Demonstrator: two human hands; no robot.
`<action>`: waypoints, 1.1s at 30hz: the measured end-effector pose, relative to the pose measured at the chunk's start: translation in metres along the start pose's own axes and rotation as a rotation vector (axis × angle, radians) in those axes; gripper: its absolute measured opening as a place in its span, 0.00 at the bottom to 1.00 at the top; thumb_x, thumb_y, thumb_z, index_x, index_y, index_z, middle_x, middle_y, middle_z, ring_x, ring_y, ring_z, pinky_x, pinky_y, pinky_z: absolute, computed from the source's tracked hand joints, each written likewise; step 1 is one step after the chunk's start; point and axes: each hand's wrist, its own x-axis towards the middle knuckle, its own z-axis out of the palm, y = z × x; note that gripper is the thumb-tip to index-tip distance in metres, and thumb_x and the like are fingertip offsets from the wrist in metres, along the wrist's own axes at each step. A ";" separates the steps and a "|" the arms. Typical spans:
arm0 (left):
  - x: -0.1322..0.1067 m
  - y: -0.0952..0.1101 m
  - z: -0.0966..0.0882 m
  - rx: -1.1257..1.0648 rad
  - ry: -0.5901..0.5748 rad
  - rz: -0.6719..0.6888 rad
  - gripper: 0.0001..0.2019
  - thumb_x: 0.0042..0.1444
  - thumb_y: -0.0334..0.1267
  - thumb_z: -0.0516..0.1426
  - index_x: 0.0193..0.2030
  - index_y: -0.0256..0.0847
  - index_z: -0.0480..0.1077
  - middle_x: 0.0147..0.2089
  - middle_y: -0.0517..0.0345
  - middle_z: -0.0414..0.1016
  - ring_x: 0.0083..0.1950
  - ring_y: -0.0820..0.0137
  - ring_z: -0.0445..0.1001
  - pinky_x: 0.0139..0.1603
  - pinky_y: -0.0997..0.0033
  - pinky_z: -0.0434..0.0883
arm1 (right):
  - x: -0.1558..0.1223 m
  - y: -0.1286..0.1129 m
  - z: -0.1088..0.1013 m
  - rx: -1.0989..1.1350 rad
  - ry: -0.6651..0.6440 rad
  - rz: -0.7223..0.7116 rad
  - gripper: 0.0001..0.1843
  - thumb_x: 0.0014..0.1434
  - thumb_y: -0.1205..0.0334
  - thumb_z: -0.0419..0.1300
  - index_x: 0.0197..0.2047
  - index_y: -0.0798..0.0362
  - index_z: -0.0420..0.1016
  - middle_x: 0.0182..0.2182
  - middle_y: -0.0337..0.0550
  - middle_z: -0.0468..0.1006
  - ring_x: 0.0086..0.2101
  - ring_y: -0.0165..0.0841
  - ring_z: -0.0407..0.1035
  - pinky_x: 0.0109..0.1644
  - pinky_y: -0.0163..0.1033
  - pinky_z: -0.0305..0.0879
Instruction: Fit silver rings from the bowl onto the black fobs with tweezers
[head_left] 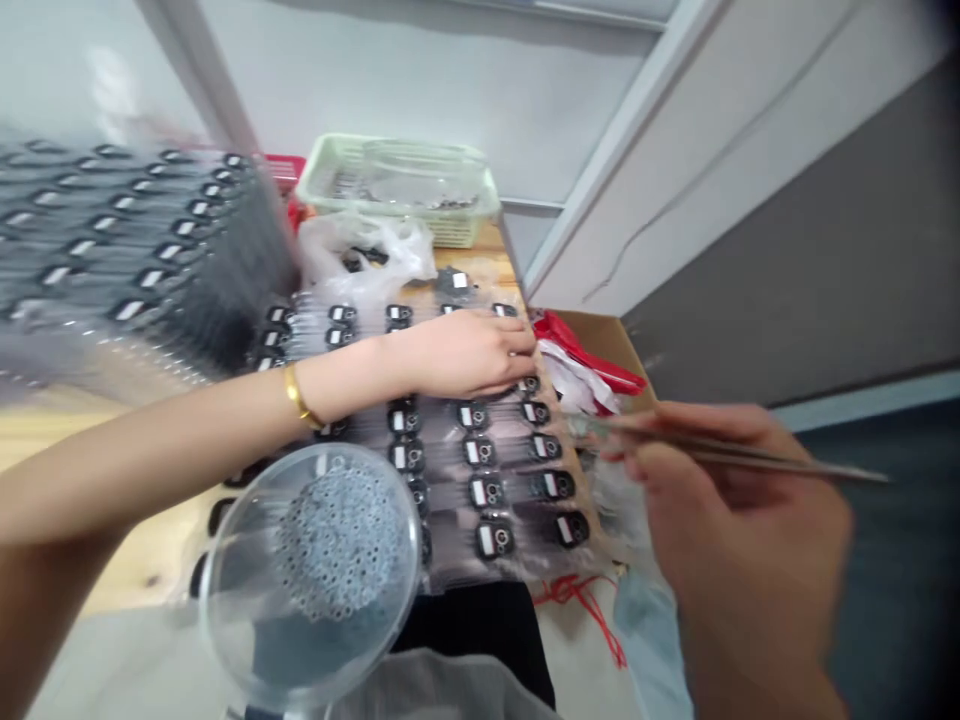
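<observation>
My left hand (pixel 480 352), with a gold bangle on its wrist, reaches palm down over a clear plastic tray (pixel 517 570). Its fingers curl down at the tray's right side among rows of small black parts (pixel 495 540) with white rectangles and rings; whatever sits under the fingertips is hidden. Off the tray's right edge, my blurred right hand (pixel 742 530) is closed around metal tweezers (pixel 787 462). Below my left forearm, a clear round tub (pixel 214 600) contains many small grey ring-like pieces (pixel 341 535).
Stacked trays of similar black parts (pixel 150 230) rise at the left. Behind are a white plastic bag (pixel 397 250) and a pale green basket (pixel 457 232). A cardboard box (pixel 637 345) with red and white material stands right of the wooden table (pixel 45 440), near a partition (pixel 450 90).
</observation>
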 end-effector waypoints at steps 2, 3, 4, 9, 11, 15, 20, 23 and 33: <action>-0.007 0.001 -0.004 0.002 0.002 -0.034 0.16 0.68 0.37 0.46 0.51 0.36 0.72 0.51 0.45 0.75 0.51 0.61 0.72 0.49 0.61 0.69 | -0.013 -0.017 0.005 -0.007 -0.165 -0.024 0.06 0.55 0.66 0.67 0.36 0.44 0.79 0.31 0.40 0.82 0.29 0.33 0.76 0.29 0.35 0.75; -0.011 0.001 -0.006 0.010 -0.003 -0.051 0.16 0.68 0.37 0.45 0.50 0.37 0.73 0.52 0.45 0.75 0.51 0.61 0.72 0.48 0.61 0.69 | -0.017 -0.024 0.009 0.017 -0.287 -0.107 0.07 0.55 0.66 0.68 0.36 0.44 0.79 0.33 0.38 0.82 0.31 0.34 0.77 0.32 0.34 0.76; -0.016 0.002 -0.006 0.021 -0.007 -0.064 0.16 0.68 0.37 0.45 0.49 0.37 0.73 0.51 0.46 0.75 0.50 0.61 0.73 0.47 0.61 0.69 | -0.019 -0.028 0.014 0.026 -0.431 -0.192 0.08 0.55 0.67 0.68 0.37 0.45 0.78 0.34 0.38 0.82 0.33 0.32 0.78 0.35 0.33 0.76; -0.039 0.006 -0.006 0.054 0.018 -0.109 0.15 0.68 0.37 0.46 0.44 0.38 0.74 0.46 0.49 0.76 0.46 0.63 0.73 0.44 0.61 0.68 | -0.018 -0.033 0.043 0.017 -0.771 -0.445 0.10 0.56 0.77 0.63 0.38 0.52 0.74 0.34 0.40 0.81 0.35 0.28 0.77 0.42 0.29 0.73; -0.048 0.006 -0.006 0.049 0.036 -0.133 0.15 0.68 0.37 0.47 0.44 0.38 0.74 0.45 0.48 0.76 0.46 0.62 0.73 0.43 0.61 0.68 | -0.018 -0.033 0.051 -0.018 -0.760 -0.450 0.09 0.55 0.77 0.62 0.36 0.53 0.73 0.32 0.40 0.80 0.34 0.28 0.76 0.40 0.30 0.72; -0.061 0.006 -0.005 0.024 0.044 -0.166 0.15 0.68 0.37 0.46 0.47 0.38 0.74 0.47 0.48 0.76 0.48 0.59 0.73 0.44 0.60 0.68 | -0.024 -0.034 0.060 -0.112 -0.778 -0.488 0.08 0.57 0.76 0.61 0.34 0.53 0.71 0.29 0.39 0.79 0.32 0.27 0.74 0.37 0.31 0.71; -0.069 0.006 -0.004 0.016 0.025 -0.172 0.15 0.68 0.37 0.46 0.49 0.40 0.74 0.48 0.47 0.75 0.48 0.59 0.73 0.45 0.59 0.69 | -0.025 -0.034 0.063 -0.168 -0.804 -0.538 0.08 0.58 0.76 0.60 0.36 0.53 0.70 0.29 0.39 0.78 0.31 0.28 0.74 0.35 0.32 0.70; -0.069 0.007 -0.004 0.013 0.027 -0.175 0.14 0.67 0.37 0.47 0.49 0.40 0.74 0.48 0.48 0.76 0.49 0.58 0.73 0.45 0.58 0.69 | -0.024 -0.034 0.063 -0.203 -0.810 -0.559 0.08 0.59 0.75 0.60 0.36 0.52 0.70 0.29 0.38 0.78 0.30 0.28 0.73 0.34 0.32 0.69; -0.068 0.004 -0.002 0.003 0.044 -0.163 0.14 0.66 0.35 0.47 0.47 0.39 0.74 0.46 0.48 0.76 0.48 0.58 0.74 0.45 0.58 0.70 | -0.028 -0.033 0.063 -0.210 -0.844 -0.592 0.09 0.60 0.76 0.59 0.37 0.53 0.69 0.30 0.40 0.78 0.30 0.29 0.72 0.33 0.35 0.69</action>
